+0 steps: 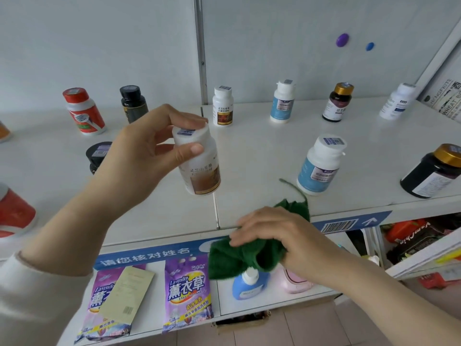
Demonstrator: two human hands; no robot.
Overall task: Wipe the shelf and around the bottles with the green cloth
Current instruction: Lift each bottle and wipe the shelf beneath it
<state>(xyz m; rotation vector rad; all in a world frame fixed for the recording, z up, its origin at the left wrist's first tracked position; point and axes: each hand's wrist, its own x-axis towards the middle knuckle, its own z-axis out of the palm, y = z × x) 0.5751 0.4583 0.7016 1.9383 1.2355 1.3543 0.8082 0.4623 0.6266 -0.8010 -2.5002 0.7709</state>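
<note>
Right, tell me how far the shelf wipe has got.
Done: cannot tell, the shelf shows no wipe marks. In hand: the left hand holds the white bottle tilted; the right hand grips the green cloth at the shelf's front edge. Left: wiping around the standing bottles.

A shop interior with stocked white display shelving. A white upper shelf (262, 156) carries supplement bottles (223, 107) stood well apart in rows, each with a small printed sticker on its cap. Along the shelf's near edge runs a blue label strip (149, 254) with white Chinese characters, an arrow and a barcode (338, 225). On the lower shelf (274, 304) below lie purple lavender detergent bags (188, 293), with a blue bottle (249, 285) and a pink bottle (293, 282) to their right. Further right, packaged goods (411, 236) are crammed into another shelf bay; their kind is hard to make out. The far wall (99, 46) is plain white panelling holding two small magnets (342, 40).
</note>
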